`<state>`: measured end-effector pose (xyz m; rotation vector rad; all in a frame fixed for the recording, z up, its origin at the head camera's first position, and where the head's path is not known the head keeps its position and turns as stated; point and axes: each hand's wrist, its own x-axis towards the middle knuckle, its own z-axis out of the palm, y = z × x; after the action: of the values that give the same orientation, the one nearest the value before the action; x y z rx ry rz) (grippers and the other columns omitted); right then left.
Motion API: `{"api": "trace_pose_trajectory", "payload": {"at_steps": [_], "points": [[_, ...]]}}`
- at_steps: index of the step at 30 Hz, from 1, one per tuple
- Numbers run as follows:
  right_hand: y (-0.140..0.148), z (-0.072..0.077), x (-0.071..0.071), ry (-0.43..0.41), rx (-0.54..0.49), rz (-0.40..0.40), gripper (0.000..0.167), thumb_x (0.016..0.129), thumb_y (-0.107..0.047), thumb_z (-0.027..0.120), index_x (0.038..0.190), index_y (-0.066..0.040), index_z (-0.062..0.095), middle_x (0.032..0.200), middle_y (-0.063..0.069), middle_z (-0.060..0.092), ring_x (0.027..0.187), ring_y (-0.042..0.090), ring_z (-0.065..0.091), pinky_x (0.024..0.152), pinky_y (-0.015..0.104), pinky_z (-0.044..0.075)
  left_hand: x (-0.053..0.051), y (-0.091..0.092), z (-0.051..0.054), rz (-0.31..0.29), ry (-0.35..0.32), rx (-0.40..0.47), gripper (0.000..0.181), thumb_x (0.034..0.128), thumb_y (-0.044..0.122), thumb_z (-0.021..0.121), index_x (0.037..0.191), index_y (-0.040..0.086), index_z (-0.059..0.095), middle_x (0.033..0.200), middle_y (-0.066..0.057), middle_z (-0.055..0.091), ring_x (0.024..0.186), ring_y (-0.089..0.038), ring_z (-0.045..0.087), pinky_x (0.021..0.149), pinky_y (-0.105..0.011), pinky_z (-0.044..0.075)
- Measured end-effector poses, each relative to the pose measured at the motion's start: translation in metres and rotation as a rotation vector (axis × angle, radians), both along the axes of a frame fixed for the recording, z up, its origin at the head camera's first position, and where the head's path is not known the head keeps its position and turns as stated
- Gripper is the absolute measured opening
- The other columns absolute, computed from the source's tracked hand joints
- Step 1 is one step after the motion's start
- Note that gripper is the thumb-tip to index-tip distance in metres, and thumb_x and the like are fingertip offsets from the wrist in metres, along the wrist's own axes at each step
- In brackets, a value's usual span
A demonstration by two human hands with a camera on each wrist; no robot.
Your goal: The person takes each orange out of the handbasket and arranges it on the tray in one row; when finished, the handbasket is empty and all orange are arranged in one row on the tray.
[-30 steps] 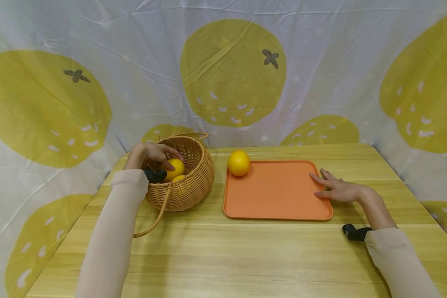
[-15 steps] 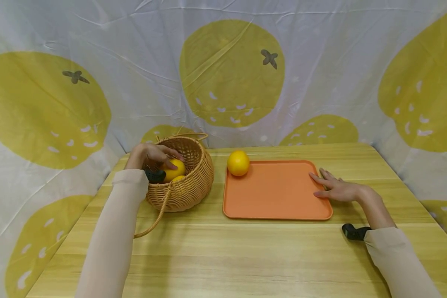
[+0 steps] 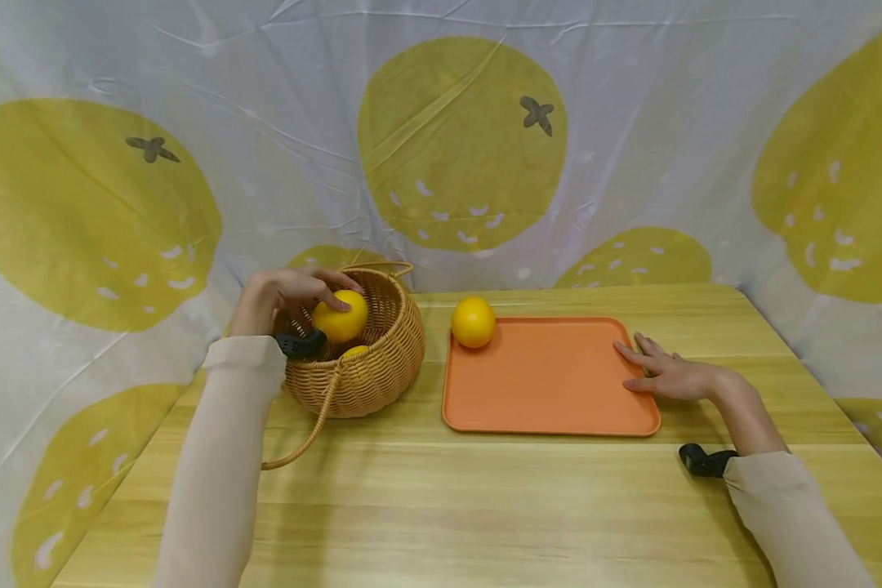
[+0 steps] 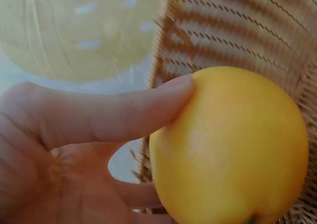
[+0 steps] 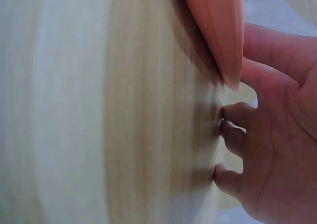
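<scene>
Even, diffuse light fills the head view, with a pale sheen on the table (image 3: 514, 498) and a soft shadow beside the left sleeve (image 3: 216, 457). The left wrist view is hazy, its cloth (image 4: 64, 30) blurred, the orange (image 4: 228, 144) faintly highlighted. The right wrist view is dimmer, the right hand (image 5: 280, 144) shaded.

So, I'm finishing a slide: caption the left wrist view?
A left hand grips a yellow fruit, woven basket behind it.

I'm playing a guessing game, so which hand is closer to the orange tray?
Right. The right hand is at the right edge of the orange tray; the left hand is off to the tray's left, at the wicker basket, holding a yellow fruit.
</scene>
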<state>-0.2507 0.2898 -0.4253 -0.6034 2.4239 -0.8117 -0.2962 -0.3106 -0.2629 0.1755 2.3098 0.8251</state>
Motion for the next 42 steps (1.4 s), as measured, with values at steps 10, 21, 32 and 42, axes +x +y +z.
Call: {"api": "trace_pose_trajectory", "payload": {"at_steps": [10,21,32,42], "points": [[0.001,-0.001,-0.001,-0.006,0.006,-0.006,0.094,0.102,-0.053,0.058,0.167,-0.008,0.008,0.168,0.027,-0.024,0.154,0.049,-0.025,0.115,0.077,-0.015,0.015,0.031,0.035,-0.002,0.120,0.050,0.064,0.1008,0.024,0.064,0.160,0.016,0.042,0.168,-0.017,0.029,0.119,-0.029,0.055,0.084,-0.042,0.061],[0.003,-0.004,-0.004,0.005,0.019,-0.005,0.109,0.094,-0.070,0.058,0.166,-0.007,0.006,0.168,0.028,-0.023,0.154,0.051,-0.025,0.114,0.078,-0.015,0.024,0.089,0.057,-0.087,0.233,0.136,0.052,0.0979,0.017,0.070,0.149,0.015,0.058,0.145,-0.017,0.058,0.096,-0.019,0.064,0.078,-0.033,0.059],[-0.012,0.019,0.011,-0.017,0.006,-0.009,0.087,0.104,-0.036,0.061,0.164,0.003,0.010,0.165,0.036,-0.020,0.151,0.057,-0.022,0.113,0.078,-0.015,0.019,0.144,0.045,-0.127,0.269,0.185,0.052,0.0974,0.018,0.072,0.148,0.020,0.060,0.138,-0.014,0.065,0.083,-0.015,0.063,0.064,-0.028,0.054],[-0.010,0.019,0.009,-0.013,-0.012,0.004,0.090,0.104,-0.041,0.059,0.163,0.004,0.009,0.164,0.038,-0.020,0.150,0.057,-0.023,0.112,0.079,-0.016,0.004,0.194,0.007,-0.293,0.261,0.265,0.055,0.0978,0.014,0.072,0.150,0.018,0.057,0.157,-0.009,0.050,0.129,-0.028,0.059,0.091,-0.038,0.057]]}}
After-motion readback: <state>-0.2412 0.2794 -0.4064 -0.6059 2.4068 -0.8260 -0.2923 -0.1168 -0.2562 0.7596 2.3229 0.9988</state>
